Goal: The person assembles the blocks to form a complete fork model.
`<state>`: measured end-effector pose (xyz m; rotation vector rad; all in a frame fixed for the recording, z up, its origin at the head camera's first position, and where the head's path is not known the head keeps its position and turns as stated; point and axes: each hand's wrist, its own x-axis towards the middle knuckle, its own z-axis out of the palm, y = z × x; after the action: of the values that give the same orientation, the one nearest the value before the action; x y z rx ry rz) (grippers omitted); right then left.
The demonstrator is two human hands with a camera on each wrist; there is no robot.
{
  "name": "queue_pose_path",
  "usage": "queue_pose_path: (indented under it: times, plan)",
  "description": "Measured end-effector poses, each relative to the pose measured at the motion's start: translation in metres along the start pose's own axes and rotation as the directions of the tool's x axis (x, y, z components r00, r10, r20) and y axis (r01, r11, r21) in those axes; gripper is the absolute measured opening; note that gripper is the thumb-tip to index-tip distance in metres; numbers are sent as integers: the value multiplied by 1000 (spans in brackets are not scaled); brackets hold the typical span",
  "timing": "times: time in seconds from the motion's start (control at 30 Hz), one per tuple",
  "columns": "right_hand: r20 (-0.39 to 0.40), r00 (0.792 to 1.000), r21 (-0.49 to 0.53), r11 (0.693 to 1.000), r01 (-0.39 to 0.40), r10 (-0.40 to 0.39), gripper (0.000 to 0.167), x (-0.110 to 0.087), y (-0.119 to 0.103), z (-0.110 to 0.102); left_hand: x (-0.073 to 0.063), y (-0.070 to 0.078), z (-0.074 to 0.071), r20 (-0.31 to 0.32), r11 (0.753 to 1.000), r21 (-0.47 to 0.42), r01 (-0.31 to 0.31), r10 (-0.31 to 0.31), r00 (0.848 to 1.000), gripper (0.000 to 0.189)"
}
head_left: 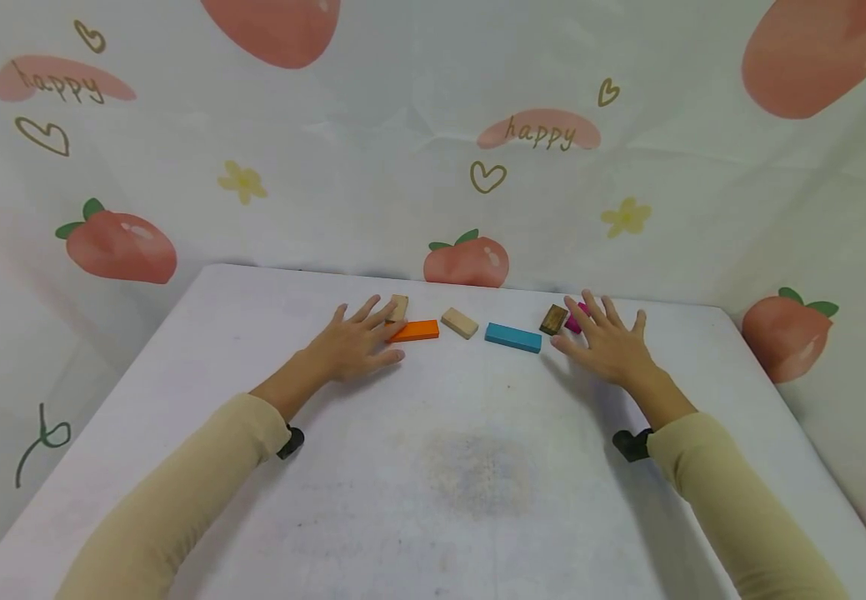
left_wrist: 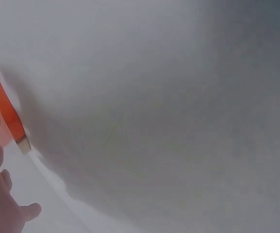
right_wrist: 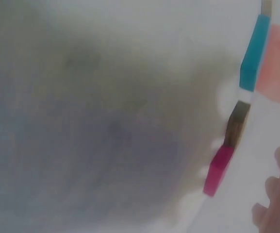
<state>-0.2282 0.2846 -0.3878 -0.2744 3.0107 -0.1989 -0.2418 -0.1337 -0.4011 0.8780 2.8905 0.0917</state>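
My left hand [head_left: 357,344], fingers spread, is over the table beside an orange block [head_left: 416,332] and partly covers it. Behind that lies a pale wooden block [head_left: 399,307], and another pale block [head_left: 460,323] sits to the right. A blue block [head_left: 513,337] lies between the hands. On the right, my right hand [head_left: 608,343] spreads its fingers near a dark brown block [head_left: 553,320] and in front of a magenta block [head_left: 577,320], hiding part of it. Both hands hold nothing. The left wrist view shows the orange block [left_wrist: 6,107]; the right wrist view, the magenta block [right_wrist: 219,170].
The blocks lie in a loose row near the back edge of the white table [head_left: 478,533]. A white cloth backdrop [head_left: 372,200] with printed peaches hangs behind it. A grey smudge [head_left: 478,471] marks the tabletop between the forearms.
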Motion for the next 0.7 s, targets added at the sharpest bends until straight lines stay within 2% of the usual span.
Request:
queue_pose_path:
  times: [0.27,0.5,0.7]
  plan:
    - [-29,995,5,996,91,-91,81,4,-17,5,2,2,3,26,1000,16,-4,4,1000,69]
    - [-6,988,8,988,155,-155,82,10,-39,13,1,5,3,21,1000,4,-23,23,1000,70]
    - [5,970,27,969,244,-245,80,12,-59,19,-1,8,4,17,998,-17,-57,58,998,70]
